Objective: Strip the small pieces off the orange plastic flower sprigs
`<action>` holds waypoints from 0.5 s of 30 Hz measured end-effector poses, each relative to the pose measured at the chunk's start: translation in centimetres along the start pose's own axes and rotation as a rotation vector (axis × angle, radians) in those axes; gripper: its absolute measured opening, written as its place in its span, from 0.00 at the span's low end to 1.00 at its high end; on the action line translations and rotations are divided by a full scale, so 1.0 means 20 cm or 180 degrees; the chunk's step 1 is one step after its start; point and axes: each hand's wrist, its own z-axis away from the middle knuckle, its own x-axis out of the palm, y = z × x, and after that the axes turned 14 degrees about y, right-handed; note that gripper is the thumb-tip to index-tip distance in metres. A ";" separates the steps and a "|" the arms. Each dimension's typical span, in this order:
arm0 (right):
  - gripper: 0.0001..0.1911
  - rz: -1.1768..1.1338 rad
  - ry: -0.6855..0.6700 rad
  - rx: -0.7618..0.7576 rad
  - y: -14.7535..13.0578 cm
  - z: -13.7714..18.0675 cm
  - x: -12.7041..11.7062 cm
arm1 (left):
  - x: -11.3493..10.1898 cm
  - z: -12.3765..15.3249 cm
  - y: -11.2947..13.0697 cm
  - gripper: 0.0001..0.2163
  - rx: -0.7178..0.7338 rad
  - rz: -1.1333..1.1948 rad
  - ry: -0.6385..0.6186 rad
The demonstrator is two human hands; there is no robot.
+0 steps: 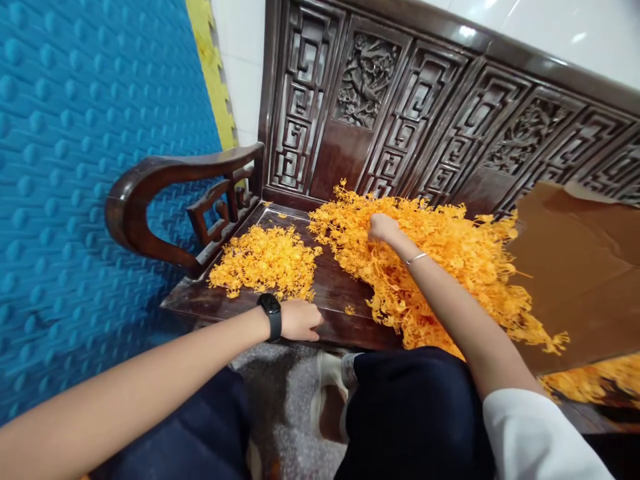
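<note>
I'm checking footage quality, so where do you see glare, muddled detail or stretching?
In the head view, glare marks the bench's top rail and white surface beyond; in head view, fine detail in the orange pile runs together, and the left arm seems lens-stretched.

The right hand [384,229] touches the big orange pile [445,247] on the bench [337,283]; the left hand [300,320] and small pile [270,260] are toward the bench's end.

Orange-yellow sprigs [460,240] – dark-brown, fretwork-patterned bench [343,280] – blue, dot-patterned mat [95,140]
</note>
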 end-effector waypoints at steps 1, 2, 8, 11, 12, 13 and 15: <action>0.12 -0.0065 0.0009 0.0046 0.01 -0.01 -0.03 | 0.00 0.00 -0.01 0.09 -0.0005 0.0011 -0.0016; 0.11 -0.0127 0.0042 0.0092 0.02 -0.02 -0.05 | 0.01 0.00 -0.02 0.09 -0.0002 0.0029 -0.0023; 0.25 -0.0220 0.1072 0.0551 0.11 0.00 -0.06 | -0.02 -0.02 -0.03 0.11 0.0064 0.0182 0.0017; 0.28 -0.0338 0.1913 0.0355 0.14 0.00 -0.01 | -0.02 -0.04 -0.04 0.11 0.0068 0.0163 -0.0017; 0.27 -0.0406 0.1853 0.0201 0.14 -0.01 0.01 | -0.01 -0.04 -0.04 0.11 0.0072 0.0147 -0.0039; 0.25 -0.0478 0.1577 0.0047 0.14 -0.02 0.02 | -0.01 -0.05 -0.04 0.11 0.0078 0.0129 -0.0061; 0.21 -0.0604 0.0718 -0.0155 0.10 -0.06 0.05 | 0.00 -0.06 -0.04 0.11 0.0096 0.0096 -0.0106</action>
